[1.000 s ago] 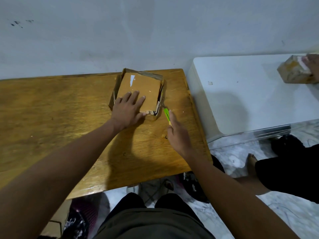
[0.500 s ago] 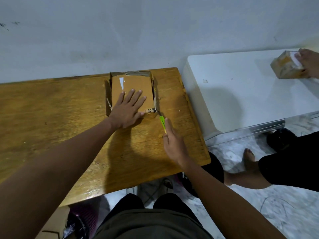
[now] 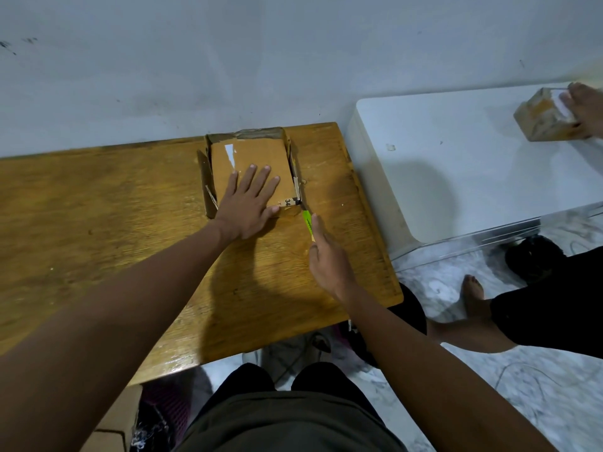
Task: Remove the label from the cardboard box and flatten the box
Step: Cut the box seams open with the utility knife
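Both hands work at the far edge of the wooden table (image 3: 98, 223): the left hand (image 3: 248, 207) lies flat with fingers straight and spread on the top panel of the cardboard box (image 3: 257, 158), pressing it down, while the right hand (image 3: 326, 259) grips a green cutter (image 3: 307, 223) with the forefinger laid along it, its tip at the box's near right corner. At that corner a scrap of white label (image 3: 287, 202) bears the printed digits "34"; whatever follows them is cut off and cannot be read. A torn white sliver (image 3: 230, 154) clings near the panel's far left. Loose side flaps stand around the panel. On the white surface (image 3: 440, 158) to the right, another person's hand (image 3: 584, 109) holds a second taped box (image 3: 541, 120).
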